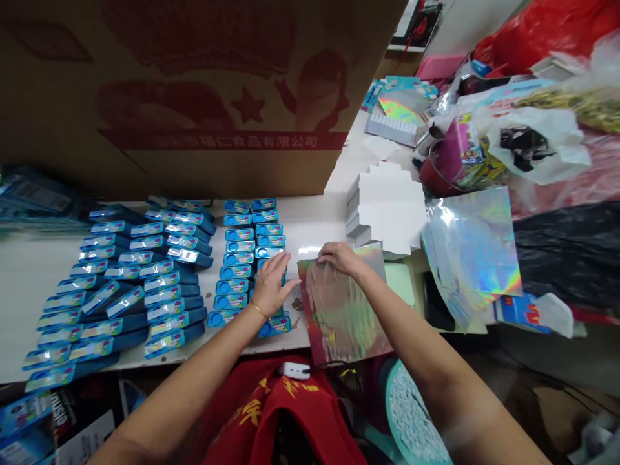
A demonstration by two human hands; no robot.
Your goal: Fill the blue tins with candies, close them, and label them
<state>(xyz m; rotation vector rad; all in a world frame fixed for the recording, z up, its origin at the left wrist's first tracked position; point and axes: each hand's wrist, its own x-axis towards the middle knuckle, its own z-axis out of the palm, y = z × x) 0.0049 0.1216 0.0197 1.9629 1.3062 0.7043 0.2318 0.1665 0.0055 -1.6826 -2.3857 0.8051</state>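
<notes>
My left hand, with a thin bracelet at the wrist, rests on the right column of small blue boxes, its fingers spread. My right hand is closed at the top edge of a shiny holographic sheet, fingertips pressed together there. The sheet lies flat on the table in front of me and reaches past its near edge. More blue boxes stand in slanting rows to the left. Right of the sheet is a stack of white cut card pieces.
A large cardboard box fills the back left. More holographic sheets lie at the right, near a dark red cup and plastic bags. Below the table edge is a teal tub of small pale pieces.
</notes>
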